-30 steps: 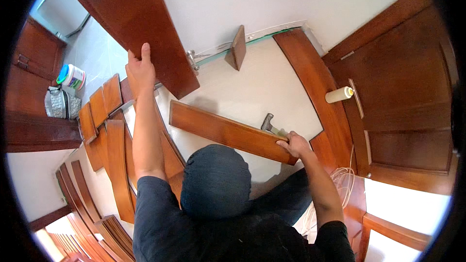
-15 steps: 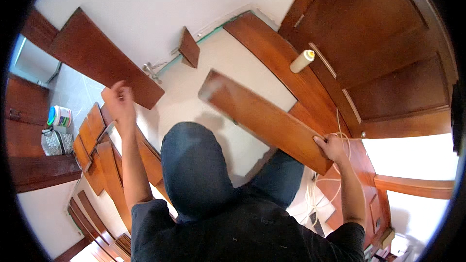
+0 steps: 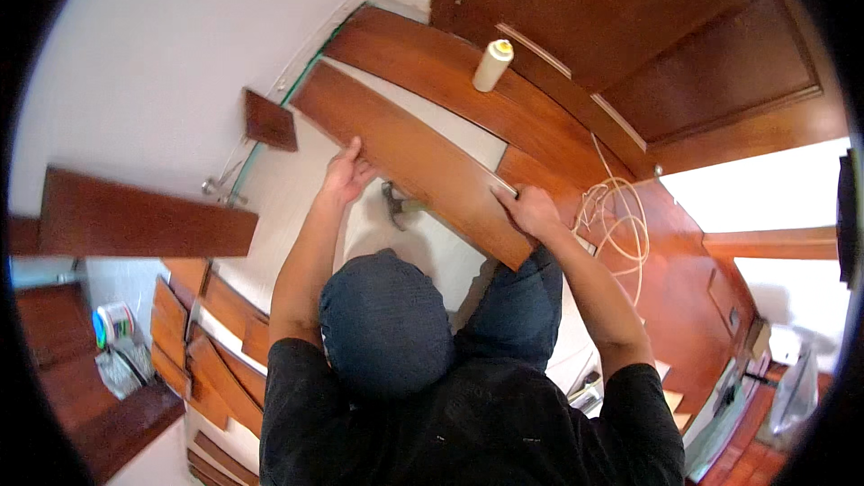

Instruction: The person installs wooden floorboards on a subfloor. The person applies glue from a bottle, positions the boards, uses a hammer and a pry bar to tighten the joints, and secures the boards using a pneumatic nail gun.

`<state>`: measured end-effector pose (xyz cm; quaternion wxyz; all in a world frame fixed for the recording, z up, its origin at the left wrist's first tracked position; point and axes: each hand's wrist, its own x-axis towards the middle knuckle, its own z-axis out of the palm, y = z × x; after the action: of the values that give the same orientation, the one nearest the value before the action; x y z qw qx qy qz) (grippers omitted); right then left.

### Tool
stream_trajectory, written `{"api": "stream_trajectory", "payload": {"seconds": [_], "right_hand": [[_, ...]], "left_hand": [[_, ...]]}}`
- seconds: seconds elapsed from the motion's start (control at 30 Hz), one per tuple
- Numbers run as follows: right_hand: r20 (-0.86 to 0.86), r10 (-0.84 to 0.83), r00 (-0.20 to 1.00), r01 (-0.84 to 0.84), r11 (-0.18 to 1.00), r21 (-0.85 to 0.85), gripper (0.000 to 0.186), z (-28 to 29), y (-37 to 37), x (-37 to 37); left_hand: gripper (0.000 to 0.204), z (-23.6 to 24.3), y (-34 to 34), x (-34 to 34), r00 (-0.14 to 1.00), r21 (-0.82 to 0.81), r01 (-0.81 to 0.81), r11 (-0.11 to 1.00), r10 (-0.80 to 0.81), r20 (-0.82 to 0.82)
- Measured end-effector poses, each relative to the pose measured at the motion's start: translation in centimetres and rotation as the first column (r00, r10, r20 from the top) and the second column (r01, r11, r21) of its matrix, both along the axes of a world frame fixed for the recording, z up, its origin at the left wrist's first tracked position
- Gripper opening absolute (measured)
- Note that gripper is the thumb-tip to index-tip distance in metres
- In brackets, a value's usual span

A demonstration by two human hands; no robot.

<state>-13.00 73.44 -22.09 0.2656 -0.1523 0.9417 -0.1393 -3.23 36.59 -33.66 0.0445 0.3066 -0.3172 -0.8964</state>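
Observation:
A reddish-brown wooden floorboard (image 3: 409, 157) slants across in front of me, its far end near the wall. My right hand (image 3: 531, 211) grips its near right part, thumb on top. Along the board's left edge, my left hand (image 3: 346, 171) holds on, with some of its fingers at the underside. Just below that edge a hammer (image 3: 392, 205) lies on the pale floor, its dark claw head showing and its handle partly hidden by the board. Beyond, laid boards (image 3: 423, 67) run beside the door, and a whitish bottle with a yellow tip (image 3: 493, 66) stands on them.
Several loose boards (image 3: 211, 364) lie at the left. A short wood offcut (image 3: 270, 120) leans by the wall, near a door with a handle (image 3: 148, 216). A pale coiled cord (image 3: 621, 216) rests at the right. The panelled door (image 3: 630, 45) rises far right.
My left hand has come from the left side onto the board's edge. The board has moved toward the wall and the laid boards, uncovering the hammer. My view has turned.

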Motion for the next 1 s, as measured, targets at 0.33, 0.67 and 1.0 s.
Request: {"api": "stream_trajectory", "payload": {"seconds": [0.33, 0.67, 1.0], "right_hand": [[-0.314, -0.206, 0.927, 0.143, 0.967, -0.212, 0.046, -7.5, 7.0, 0.7], [-0.163, -0.113, 0.980, 0.125, 0.990, 0.070, 0.044, -8.9, 5.3, 1.5], [-0.004, -0.115, 0.993, 0.114, 0.983, 0.143, 0.051, -7.7, 4.9, 0.3]], "left_hand": [[0.032, -2.7, -4.2, -5.3, 0.990, -0.147, -0.141, 0.979, 0.139, -0.022], [0.034, -4.4, -5.3, -8.1, 0.961, -0.299, -0.214, 0.930, 0.255, 0.103], [0.046, -6.3, -6.7, -10.7, 0.969, -0.290, -0.204, 0.935, 0.234, 0.074]]}}
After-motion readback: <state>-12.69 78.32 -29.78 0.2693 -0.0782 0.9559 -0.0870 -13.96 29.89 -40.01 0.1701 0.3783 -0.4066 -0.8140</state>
